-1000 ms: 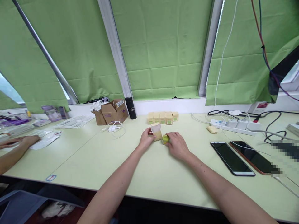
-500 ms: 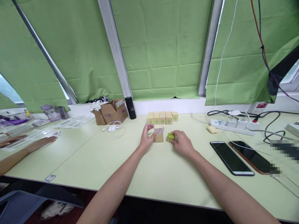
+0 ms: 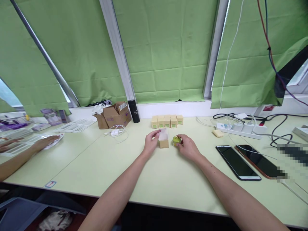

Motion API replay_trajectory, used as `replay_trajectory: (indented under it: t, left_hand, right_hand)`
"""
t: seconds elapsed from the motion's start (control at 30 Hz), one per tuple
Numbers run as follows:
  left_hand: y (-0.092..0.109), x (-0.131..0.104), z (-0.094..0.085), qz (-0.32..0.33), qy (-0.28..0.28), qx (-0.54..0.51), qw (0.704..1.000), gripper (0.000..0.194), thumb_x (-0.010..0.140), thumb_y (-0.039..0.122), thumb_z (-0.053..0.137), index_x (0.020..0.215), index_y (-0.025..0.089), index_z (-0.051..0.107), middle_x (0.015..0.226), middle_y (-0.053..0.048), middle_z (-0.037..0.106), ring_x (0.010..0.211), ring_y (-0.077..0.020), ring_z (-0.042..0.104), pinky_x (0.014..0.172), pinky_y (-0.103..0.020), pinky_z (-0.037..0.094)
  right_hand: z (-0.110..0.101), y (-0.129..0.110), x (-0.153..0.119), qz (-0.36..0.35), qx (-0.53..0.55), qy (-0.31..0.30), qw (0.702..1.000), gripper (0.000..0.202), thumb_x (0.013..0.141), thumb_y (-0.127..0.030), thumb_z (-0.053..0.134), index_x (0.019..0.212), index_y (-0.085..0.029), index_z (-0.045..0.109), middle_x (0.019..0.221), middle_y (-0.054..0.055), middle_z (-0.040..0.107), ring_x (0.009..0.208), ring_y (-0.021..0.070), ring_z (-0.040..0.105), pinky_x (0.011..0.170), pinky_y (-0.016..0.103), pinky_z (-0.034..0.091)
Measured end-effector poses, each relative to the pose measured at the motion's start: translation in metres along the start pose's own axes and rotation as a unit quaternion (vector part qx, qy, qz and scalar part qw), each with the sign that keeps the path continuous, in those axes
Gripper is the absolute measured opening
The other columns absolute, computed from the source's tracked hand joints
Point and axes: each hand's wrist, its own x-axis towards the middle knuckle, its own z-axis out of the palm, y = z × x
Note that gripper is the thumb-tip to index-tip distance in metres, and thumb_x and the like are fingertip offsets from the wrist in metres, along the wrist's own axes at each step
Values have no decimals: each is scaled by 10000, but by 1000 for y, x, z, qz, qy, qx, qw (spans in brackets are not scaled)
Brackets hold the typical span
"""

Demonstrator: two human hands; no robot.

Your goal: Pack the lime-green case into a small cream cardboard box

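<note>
A small tan cardboard box stands upright on the table, its top open and a white-lined flap raised at the back. My left hand pinches the left side of this box near the flap, thumb and fingertips together. Just to the right of the box is a small round green thing, seemingly in a clear cup; its exact kind is too small to tell. My right hand grips it from the right, close to the tabletop. Behind the open box, several matching tan boxes with green labels stand in a row.
A brown carton and a black bottle stand at the back left, near a white charger. On the right lie two phones, a cream case and a power strip with cables. Another person's hand rests on sheets far left.
The box's flap now stands more upright and its opening shows more clearly. My right hand keeps the green thing in nearly the same place. The other person's hand has shifted slightly.
</note>
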Motion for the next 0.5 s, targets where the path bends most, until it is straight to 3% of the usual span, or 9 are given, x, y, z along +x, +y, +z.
replay_trajectory:
  t: [0.23, 0.5]
  left_hand:
    - [5, -2, 3, -65, -57, -137, 987, 486, 725, 398, 875, 1134, 142, 813, 1196, -152, 793, 1154, -313, 696, 1069, -429, 483]
    - [3, -7, 8, -100, -95, -193, 971, 532, 714, 370, 880, 1196, 157, 809, 1210, -131, 782, 1171, -298, 670, 1054, -383, 438]
  right_hand:
    - [-13, -1, 7, 55, 81, 109, 989, 345, 851, -246, 613, 1193, -211, 647, 1112, 85, 734, 823, 207, 669, 786, 376, 546]
    - [-23, -3, 11, 68, 230, 231, 943, 395, 823, -357, 680, 1190, -219, 627, 1206, 128, 735, 982, 267, 703, 763, 407, 603]
